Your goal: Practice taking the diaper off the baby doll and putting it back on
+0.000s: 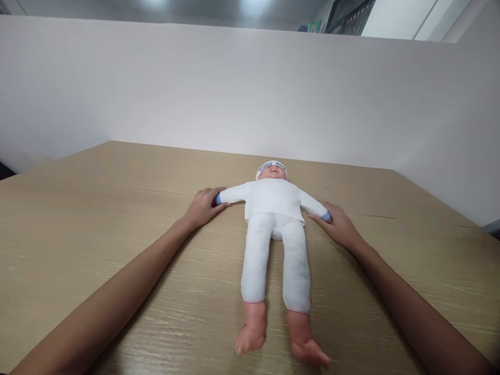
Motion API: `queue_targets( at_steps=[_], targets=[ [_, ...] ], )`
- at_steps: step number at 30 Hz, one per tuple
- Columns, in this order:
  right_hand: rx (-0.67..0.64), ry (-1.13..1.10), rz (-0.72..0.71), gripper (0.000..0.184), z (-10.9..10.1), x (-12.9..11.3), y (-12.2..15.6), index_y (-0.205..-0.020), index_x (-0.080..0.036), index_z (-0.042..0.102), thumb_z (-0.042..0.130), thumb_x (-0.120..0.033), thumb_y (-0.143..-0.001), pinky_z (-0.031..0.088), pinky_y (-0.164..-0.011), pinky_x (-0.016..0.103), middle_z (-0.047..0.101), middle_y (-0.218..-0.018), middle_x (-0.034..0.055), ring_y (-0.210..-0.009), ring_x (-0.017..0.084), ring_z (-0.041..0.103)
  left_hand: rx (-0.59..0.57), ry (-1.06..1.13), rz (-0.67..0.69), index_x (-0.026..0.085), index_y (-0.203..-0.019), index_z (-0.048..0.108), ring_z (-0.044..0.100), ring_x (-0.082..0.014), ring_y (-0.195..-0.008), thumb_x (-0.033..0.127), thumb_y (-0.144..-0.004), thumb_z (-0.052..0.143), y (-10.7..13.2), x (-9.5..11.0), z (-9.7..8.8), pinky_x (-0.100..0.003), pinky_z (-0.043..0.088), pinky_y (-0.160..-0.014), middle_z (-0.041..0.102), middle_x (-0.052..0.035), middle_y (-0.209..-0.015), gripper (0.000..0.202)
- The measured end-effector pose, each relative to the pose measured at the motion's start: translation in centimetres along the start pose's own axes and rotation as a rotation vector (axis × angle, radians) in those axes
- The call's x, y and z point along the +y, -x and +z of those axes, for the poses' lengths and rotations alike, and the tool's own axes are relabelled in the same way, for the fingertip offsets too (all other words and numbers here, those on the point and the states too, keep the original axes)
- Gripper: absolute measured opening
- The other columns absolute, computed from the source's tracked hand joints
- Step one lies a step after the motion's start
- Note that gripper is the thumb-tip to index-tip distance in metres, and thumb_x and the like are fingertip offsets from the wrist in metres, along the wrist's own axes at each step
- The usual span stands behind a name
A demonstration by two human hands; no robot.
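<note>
A baby doll (274, 200) lies on its back on the wooden table, its bare feet toward me and its head at the far end. It wears a white top, white trousers (255, 260) and a white headband (272, 165) with blue lettering. Both doll arms stretch out sideways. My left hand (205, 205) is closed around the blue-cuffed end of the sleeve on the left. On the other side, my right hand (336, 223) grips the doll's other cuffed wrist, thumb on the near side. The doll's hands are mostly hidden in my grasp.
The light wooden table (117, 219) reaches back to a white partition wall (250, 94), which also runs along the right side. Thin dark scratches or seams mark the tabletop. Beyond the partition, ceiling lights and a dark-framed panel (349, 15) show.
</note>
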State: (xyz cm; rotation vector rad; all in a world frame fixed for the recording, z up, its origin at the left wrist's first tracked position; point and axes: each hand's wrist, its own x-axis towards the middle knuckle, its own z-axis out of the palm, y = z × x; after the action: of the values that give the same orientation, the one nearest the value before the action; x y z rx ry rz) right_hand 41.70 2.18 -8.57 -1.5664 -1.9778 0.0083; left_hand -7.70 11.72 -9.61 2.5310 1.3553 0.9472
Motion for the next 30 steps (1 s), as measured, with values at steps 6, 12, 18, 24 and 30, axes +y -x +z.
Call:
queue_targets(
  at_steps=[6,12,18,24,30],
  targets=[
    [-0.052,-0.02,0.062,0.058,0.2,0.2,-1.2,-0.145,-0.028,0.071,0.061,-0.067,-0.104,0.055,-0.11,0.054,0.079,-0.143,0.0112,-0.127,0.038,0.071,-0.031,-0.034,-0.043,0.025,-0.152,0.066,0.071,-0.039,-0.124,0.071,-0.104,0.059,-0.7,0.2,0.3,-0.054,0.051,-0.111,0.08,-0.0146,-0.134,0.068],
    [-0.018,-0.044,0.039,0.061,-0.4,-0.2,-0.4,-0.146,-0.022,0.068,0.065,-0.063,-0.102,0.055,-0.111,0.055,0.077,-0.146,0.0164,-0.129,0.039,0.071,-0.042,-0.029,-0.067,0.023,-0.154,0.065,0.069,-0.0384,-0.126,0.073,-0.102,0.06,0.3,0.6,-0.5,-0.052,0.051,-0.111,0.079,-0.0143,-0.136,0.073],
    [0.12,0.032,0.123,0.052,-2.1,1.6,2.8,-0.134,-0.02,0.073,0.047,-0.057,-0.109,0.051,-0.117,0.056,0.079,-0.139,0.0193,-0.131,0.037,0.071,0.022,-0.036,-0.124,0.022,-0.133,0.075,0.068,-0.0354,-0.127,0.064,-0.111,0.042,2.4,-0.7,-2.0,-0.052,0.048,-0.115,0.08,-0.0129,-0.136,0.058],
    [0.175,0.049,0.173,0.041,-2.8,1.7,3.6,-0.116,-0.022,0.079,0.051,-0.052,-0.106,0.057,-0.102,0.053,0.083,-0.119,0.0162,-0.109,0.035,0.075,0.026,-0.067,-0.182,0.022,-0.117,0.081,0.069,-0.0362,-0.116,0.056,-0.111,0.04,2.3,-1.3,-2.0,-0.053,0.049,-0.11,0.084,-0.0133,-0.125,0.053],
    [0.197,0.071,0.211,0.035,-2.6,1.6,3.3,-0.105,-0.022,0.078,0.058,-0.051,-0.101,0.058,-0.097,0.053,0.083,-0.108,0.0155,-0.098,0.034,0.074,0.034,-0.08,-0.192,0.022,-0.112,0.081,0.068,-0.0354,-0.113,0.057,-0.109,0.042,2.2,-1.6,-1.7,-0.053,0.049,-0.108,0.082,-0.0149,-0.123,0.052]
  ],
)
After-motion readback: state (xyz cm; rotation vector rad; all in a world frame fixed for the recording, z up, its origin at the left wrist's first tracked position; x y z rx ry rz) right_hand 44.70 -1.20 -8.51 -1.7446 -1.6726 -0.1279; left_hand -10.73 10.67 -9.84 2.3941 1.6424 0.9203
